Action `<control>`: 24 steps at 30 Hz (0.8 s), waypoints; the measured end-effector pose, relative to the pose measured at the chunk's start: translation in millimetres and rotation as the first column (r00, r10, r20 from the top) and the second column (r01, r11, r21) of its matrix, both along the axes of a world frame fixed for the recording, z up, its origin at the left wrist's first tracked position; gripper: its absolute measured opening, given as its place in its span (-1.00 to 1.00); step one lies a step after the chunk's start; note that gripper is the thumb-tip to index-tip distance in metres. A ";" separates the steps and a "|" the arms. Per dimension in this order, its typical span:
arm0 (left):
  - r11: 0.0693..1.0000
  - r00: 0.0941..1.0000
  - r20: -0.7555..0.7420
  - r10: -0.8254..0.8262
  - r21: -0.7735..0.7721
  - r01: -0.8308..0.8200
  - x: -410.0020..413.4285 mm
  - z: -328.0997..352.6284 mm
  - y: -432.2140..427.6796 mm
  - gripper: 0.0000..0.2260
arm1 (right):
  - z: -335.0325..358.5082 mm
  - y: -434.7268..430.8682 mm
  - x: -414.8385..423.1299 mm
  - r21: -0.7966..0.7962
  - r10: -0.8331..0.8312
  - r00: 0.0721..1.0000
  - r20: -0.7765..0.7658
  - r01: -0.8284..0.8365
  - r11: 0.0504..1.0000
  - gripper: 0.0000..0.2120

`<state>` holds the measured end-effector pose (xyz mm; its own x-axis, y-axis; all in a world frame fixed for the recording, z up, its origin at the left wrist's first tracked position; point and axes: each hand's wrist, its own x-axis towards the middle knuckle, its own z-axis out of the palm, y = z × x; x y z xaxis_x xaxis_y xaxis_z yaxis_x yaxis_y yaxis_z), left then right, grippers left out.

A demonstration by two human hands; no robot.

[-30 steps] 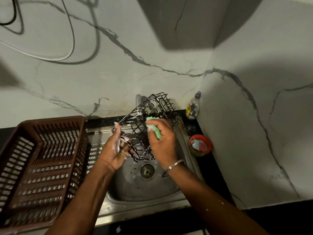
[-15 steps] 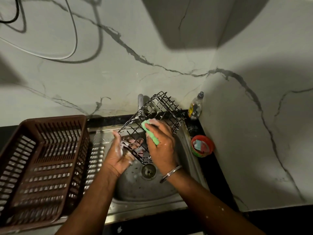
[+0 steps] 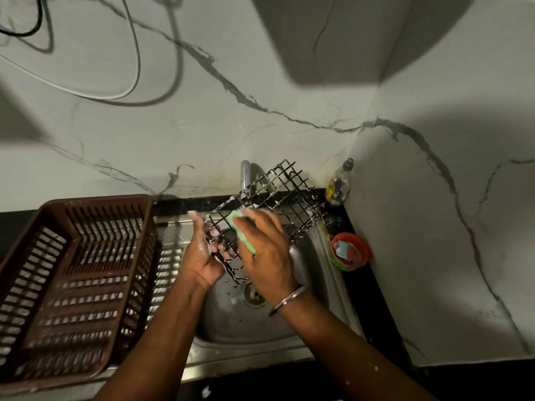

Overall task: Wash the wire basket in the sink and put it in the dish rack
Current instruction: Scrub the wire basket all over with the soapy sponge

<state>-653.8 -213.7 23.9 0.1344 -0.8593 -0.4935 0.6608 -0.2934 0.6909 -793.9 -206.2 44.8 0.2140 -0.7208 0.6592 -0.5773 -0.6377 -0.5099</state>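
Over the sink, the soapy wire basket is gripped in curled fingers of the left hand and scrubbed with a green sponge clamped in the right hand; rinsing is likely needed next.

dish rack cropped left, bottle (label unreadable)

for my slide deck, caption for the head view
Left hand holds the wire basket over the sink; right hand presses a sponge on it.

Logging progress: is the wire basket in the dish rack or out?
Out. The left hand holds the wire basket tilted over the sink, apart from the dish rack.
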 end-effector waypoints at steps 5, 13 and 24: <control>0.997 0.998 -0.017 0.059 0.051 -0.058 5.6 -10.2 -3.4 -0.33 | 17.0 -35.0 -13.9 0.067 -0.228 0.963 0.142 0.220 0.973 -0.66; 0.999 0.998 -0.055 -0.021 0.033 0.023 10.2 -13.6 -7.1 -0.32 | 2.7 -35.0 -11.0 0.010 -0.050 0.991 -0.121 0.051 0.999 -0.61; 0.996 0.996 -0.050 -0.069 0.054 0.072 6.9 -7.1 -5.9 -0.37 | -3.5 2.1 1.7 -0.105 0.162 0.954 -0.252 -0.193 0.975 -0.67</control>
<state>-646.9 -219.6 16.8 0.0494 -0.8366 -0.5456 0.6688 -0.3780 0.6402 -792.2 -204.0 41.3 0.4943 -0.5701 0.6563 -0.5442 -0.7916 -0.2778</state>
